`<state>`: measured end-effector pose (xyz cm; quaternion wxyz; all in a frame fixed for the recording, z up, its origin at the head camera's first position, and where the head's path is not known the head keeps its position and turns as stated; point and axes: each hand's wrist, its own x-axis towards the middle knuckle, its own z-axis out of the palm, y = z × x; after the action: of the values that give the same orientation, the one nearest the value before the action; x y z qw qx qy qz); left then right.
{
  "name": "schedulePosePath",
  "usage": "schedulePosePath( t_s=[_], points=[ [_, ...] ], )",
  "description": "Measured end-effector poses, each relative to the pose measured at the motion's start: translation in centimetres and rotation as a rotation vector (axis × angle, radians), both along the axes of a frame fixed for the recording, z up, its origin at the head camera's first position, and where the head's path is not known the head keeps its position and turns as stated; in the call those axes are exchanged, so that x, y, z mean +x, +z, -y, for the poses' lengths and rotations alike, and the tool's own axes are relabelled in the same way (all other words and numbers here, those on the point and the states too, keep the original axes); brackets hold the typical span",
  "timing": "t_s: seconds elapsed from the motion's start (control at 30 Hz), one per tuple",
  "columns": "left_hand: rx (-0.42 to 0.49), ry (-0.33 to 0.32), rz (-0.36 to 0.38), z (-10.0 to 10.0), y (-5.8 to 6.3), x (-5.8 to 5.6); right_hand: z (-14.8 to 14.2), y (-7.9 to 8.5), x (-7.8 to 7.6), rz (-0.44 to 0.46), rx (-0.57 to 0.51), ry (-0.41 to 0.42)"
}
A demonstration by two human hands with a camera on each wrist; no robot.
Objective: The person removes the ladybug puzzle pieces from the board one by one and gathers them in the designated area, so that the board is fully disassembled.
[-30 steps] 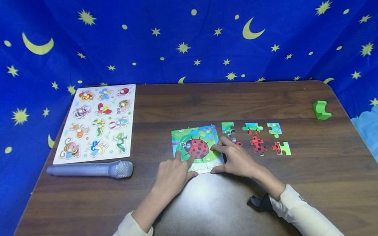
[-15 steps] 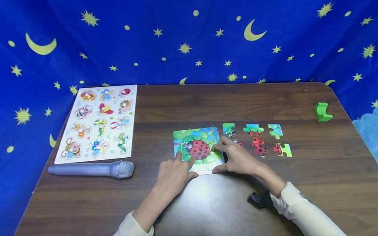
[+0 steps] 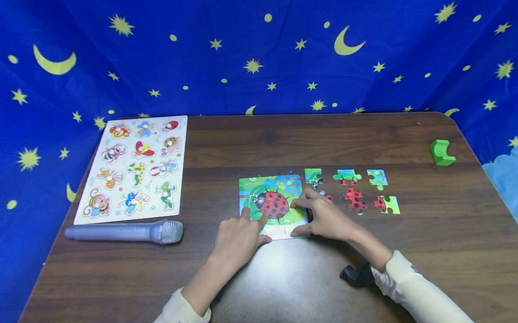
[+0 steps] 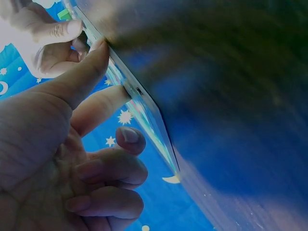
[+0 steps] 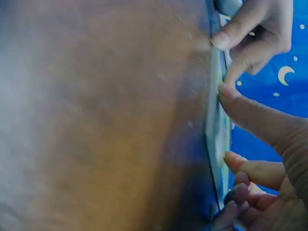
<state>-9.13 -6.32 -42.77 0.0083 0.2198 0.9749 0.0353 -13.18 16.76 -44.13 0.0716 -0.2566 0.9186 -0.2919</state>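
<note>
A square ladybug puzzle board [image 3: 271,185] lies flat on the table between both hands. My left hand [image 3: 235,237] touches its left part, fingertips on the top and thumb [image 4: 98,50] at the front edge. On the right part rests my right hand [image 3: 329,218], its thumb [image 5: 233,96] at the front edge and the index fingertip [image 5: 232,158] on the board. Two rows of jigsaw pieces lie just right of the board, among them a red spotted piece [image 3: 355,200] and a blue-green piece [image 3: 376,177]. The right hand partly hides one piece.
A white board with insect pictures [image 3: 139,165] lies at the back left, with a grey microphone [image 3: 125,234] in front of it. A green arch-shaped block [image 3: 442,152] stands far right. Blue starry cloth [image 3: 214,82] hangs behind the table.
The puzzle board has shifted slightly to the right under the fingers. Both hands keep nearly the same place, and the loose pieces stay put.
</note>
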Motion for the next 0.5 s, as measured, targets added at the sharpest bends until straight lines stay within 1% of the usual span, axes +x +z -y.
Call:
schedulePosePath(
  t_s=[0.07,0.17,0.27,0.4,0.47,0.5],
  points=[
    [-0.004,0.000,0.004,0.0,0.0,0.0,-0.1,0.0,-0.2,0.030,-0.006,0.002],
    [-0.011,0.001,0.009,0.0,0.0,0.0,0.1,0.2,-0.2,0.033,-0.002,0.000],
    [-0.014,0.002,0.013,0.0,0.1,0.0,0.4,0.3,0.0,-0.016,0.019,-0.010],
    [-0.022,0.001,0.016,0.1,0.1,-0.1,0.6,0.4,0.6,-0.118,0.059,-0.022],
    [-0.023,0.001,0.017,0.1,0.0,-0.1,0.5,0.2,0.8,-0.137,0.060,-0.028],
    [-0.022,0.001,0.019,0.1,0.0,-0.1,0.5,0.1,0.8,-0.129,0.049,-0.031]
  ],
)
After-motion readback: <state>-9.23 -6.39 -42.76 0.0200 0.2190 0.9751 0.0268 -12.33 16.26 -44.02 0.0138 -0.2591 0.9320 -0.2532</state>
